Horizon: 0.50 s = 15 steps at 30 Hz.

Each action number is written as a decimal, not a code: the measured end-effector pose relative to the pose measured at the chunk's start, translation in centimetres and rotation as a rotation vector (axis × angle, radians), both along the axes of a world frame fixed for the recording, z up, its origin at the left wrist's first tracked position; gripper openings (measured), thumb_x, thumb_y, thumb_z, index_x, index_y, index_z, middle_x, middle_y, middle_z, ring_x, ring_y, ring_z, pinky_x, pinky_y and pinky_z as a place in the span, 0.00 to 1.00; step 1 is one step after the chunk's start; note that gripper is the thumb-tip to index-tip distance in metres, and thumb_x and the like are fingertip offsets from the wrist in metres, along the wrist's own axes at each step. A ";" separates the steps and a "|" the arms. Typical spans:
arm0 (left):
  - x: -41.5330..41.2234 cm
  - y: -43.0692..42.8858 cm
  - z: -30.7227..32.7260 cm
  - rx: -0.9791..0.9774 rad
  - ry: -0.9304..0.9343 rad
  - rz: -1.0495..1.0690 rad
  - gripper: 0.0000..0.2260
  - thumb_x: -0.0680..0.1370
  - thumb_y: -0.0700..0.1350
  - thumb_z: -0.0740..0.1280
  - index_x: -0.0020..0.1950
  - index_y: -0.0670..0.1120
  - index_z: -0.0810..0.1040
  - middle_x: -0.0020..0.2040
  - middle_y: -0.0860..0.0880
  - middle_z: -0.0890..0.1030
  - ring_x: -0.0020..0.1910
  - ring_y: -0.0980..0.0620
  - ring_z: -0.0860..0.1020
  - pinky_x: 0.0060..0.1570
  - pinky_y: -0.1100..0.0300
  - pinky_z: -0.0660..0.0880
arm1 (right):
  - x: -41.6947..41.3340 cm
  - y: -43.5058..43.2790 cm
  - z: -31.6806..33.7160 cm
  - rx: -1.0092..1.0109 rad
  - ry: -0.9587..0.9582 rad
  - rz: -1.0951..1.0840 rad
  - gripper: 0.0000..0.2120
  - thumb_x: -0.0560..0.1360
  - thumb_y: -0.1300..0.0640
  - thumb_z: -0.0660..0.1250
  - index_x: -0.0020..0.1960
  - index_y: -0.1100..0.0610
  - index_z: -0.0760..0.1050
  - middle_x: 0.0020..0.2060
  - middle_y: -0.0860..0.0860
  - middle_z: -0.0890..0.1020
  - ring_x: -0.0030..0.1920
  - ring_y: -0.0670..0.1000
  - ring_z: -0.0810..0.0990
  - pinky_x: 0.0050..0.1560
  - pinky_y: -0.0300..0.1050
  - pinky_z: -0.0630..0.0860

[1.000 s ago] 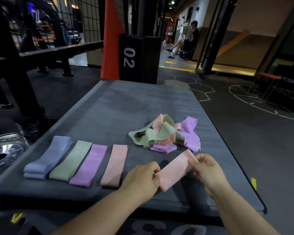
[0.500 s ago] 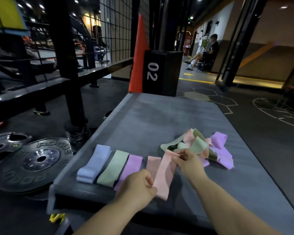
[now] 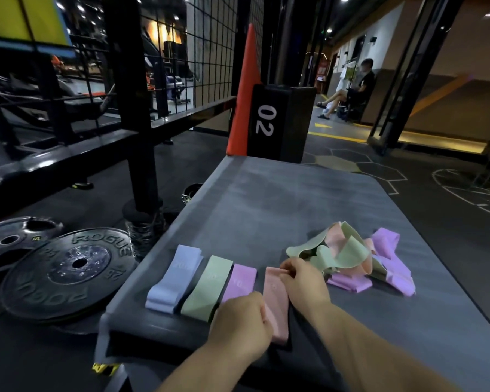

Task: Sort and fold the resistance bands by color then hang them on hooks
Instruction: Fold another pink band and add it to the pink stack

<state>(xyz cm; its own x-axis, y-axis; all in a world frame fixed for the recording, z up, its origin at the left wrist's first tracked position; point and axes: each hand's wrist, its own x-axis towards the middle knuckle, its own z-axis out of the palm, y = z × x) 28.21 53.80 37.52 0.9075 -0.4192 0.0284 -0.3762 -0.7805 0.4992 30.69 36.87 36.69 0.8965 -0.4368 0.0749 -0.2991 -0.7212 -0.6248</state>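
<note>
Folded bands lie in a row on the grey padded platform [image 3: 266,199]: a blue band [image 3: 174,278], a green band [image 3: 207,287], a purple band [image 3: 239,281] and a pink band [image 3: 276,304] at the right end. My left hand [image 3: 239,323] grips the near end of a pink band lying on that pink spot. My right hand [image 3: 301,278] pinches its far end. A tangled pile of green, pink and purple bands [image 3: 354,256] sits to the right of the row.
Black weight plates [image 3: 65,273] lie on the floor to the left. A black box marked 02 [image 3: 277,123] and an orange pad [image 3: 245,94] stand at the platform's far end. A black rack frame and wire mesh rise at the left. A person sits far back right.
Both hands carried the pink band left from mid-air and brought it down onto the pink band at the row's right end. The camera view swung left.
</note>
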 end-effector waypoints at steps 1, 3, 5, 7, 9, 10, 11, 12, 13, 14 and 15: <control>0.0 -0.1 -0.1 0.012 0.006 -0.001 0.08 0.74 0.50 0.62 0.50 0.49 0.74 0.49 0.51 0.80 0.51 0.47 0.77 0.48 0.59 0.74 | 0.1 0.0 -0.2 -0.021 0.007 0.001 0.05 0.73 0.60 0.65 0.47 0.51 0.77 0.43 0.47 0.81 0.46 0.49 0.77 0.46 0.42 0.71; -0.1 -0.3 -0.3 0.041 0.011 0.000 0.08 0.74 0.50 0.62 0.50 0.49 0.74 0.49 0.51 0.80 0.51 0.46 0.77 0.49 0.58 0.74 | 0.1 0.0 -0.5 -0.048 0.000 0.005 0.06 0.73 0.60 0.64 0.48 0.53 0.78 0.43 0.47 0.81 0.45 0.49 0.77 0.44 0.41 0.70; -0.2 -0.5 -0.3 0.081 -0.023 -0.020 0.08 0.75 0.50 0.61 0.51 0.48 0.74 0.49 0.49 0.80 0.52 0.45 0.76 0.50 0.58 0.74 | 0.2 0.1 -0.8 -0.067 -0.032 0.021 0.06 0.73 0.61 0.64 0.47 0.54 0.78 0.44 0.48 0.80 0.45 0.49 0.75 0.44 0.41 0.68; -0.2 -0.5 -0.3 0.105 -0.057 -0.030 0.09 0.75 0.49 0.61 0.51 0.48 0.74 0.50 0.48 0.80 0.53 0.45 0.76 0.51 0.57 0.73 | 0.3 0.1 -0.9 -0.076 -0.070 0.042 0.07 0.73 0.62 0.65 0.49 0.55 0.79 0.45 0.48 0.79 0.46 0.48 0.74 0.46 0.39 0.67; -0.2 -0.5 -0.3 0.106 -0.049 -0.027 0.09 0.75 0.50 0.61 0.51 0.48 0.74 0.50 0.49 0.80 0.53 0.45 0.76 0.51 0.57 0.74 | 0.3 0.2 -1.0 -0.078 -0.092 0.058 0.09 0.73 0.62 0.65 0.51 0.57 0.80 0.48 0.49 0.79 0.50 0.49 0.75 0.51 0.39 0.69; -0.1 -0.5 -0.4 0.107 -0.042 -0.024 0.09 0.75 0.50 0.61 0.51 0.48 0.74 0.50 0.49 0.80 0.53 0.45 0.76 0.51 0.56 0.74 | 0.3 0.2 -1.1 -0.084 -0.092 0.065 0.10 0.73 0.62 0.65 0.53 0.57 0.80 0.50 0.50 0.79 0.52 0.50 0.75 0.54 0.40 0.70; -0.1 -0.4 -0.4 0.111 -0.037 -0.020 0.09 0.74 0.51 0.61 0.50 0.48 0.74 0.50 0.49 0.80 0.52 0.45 0.75 0.51 0.55 0.75 | 0.3 0.1 -1.3 -0.091 -0.084 0.069 0.11 0.74 0.62 0.65 0.54 0.57 0.80 0.52 0.51 0.79 0.54 0.51 0.75 0.56 0.41 0.70; -0.1 -0.4 -0.4 0.119 -0.035 -0.019 0.09 0.74 0.51 0.61 0.50 0.48 0.74 0.49 0.49 0.79 0.53 0.45 0.75 0.51 0.55 0.75 | 0.3 0.0 -1.4 -0.098 -0.076 0.072 0.12 0.74 0.62 0.65 0.57 0.57 0.79 0.55 0.51 0.78 0.56 0.52 0.75 0.59 0.41 0.70; -0.1 -0.4 -0.4 0.129 -0.038 -0.021 0.09 0.74 0.51 0.61 0.50 0.49 0.74 0.49 0.49 0.79 0.53 0.45 0.75 0.52 0.54 0.75 | 0.3 0.0 -1.5 -0.107 -0.074 0.075 0.13 0.75 0.61 0.65 0.59 0.57 0.79 0.57 0.51 0.77 0.58 0.52 0.74 0.60 0.41 0.69; 0.0 -0.4 -0.5 0.138 -0.043 -0.032 0.09 0.74 0.52 0.61 0.50 0.49 0.75 0.49 0.49 0.79 0.53 0.45 0.75 0.52 0.54 0.75 | 0.2 -0.1 -1.6 -0.118 -0.076 0.080 0.14 0.75 0.61 0.65 0.61 0.57 0.78 0.59 0.52 0.75 0.59 0.52 0.74 0.61 0.42 0.69; 0.1 -0.4 -0.6 0.144 -0.047 -0.046 0.09 0.75 0.52 0.61 0.49 0.49 0.76 0.50 0.50 0.79 0.53 0.46 0.75 0.52 0.55 0.75 | 0.1 -0.2 -1.7 -0.135 -0.080 0.089 0.15 0.76 0.61 0.65 0.62 0.57 0.77 0.60 0.51 0.75 0.60 0.53 0.73 0.62 0.42 0.68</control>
<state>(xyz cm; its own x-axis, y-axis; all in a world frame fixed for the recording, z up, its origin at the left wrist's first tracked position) 28.27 53.36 36.95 0.8864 -0.4629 0.0069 -0.4333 -0.8241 0.3648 30.79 36.72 34.98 0.9200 -0.3371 0.1997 -0.1838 -0.8215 -0.5398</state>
